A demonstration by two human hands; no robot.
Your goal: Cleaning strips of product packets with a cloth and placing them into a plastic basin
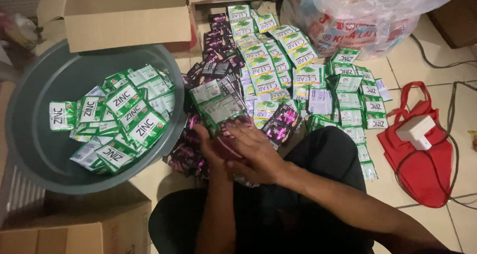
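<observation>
My left hand (211, 145) and right hand (253, 152) both grasp a bundle of dark purple sachets (229, 135) above my lap. The bundle sits between my palms, with the right fingers (246, 132) curled over its top, just beside the grey basin's (35, 135) rim.

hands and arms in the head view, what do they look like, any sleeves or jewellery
Both forearms are bare to the frame's edge: no sleeves, gloves or watch show. The left hand and right hand show no rings or markings that can be made out. Dark trousers cover the legs beneath.
</observation>
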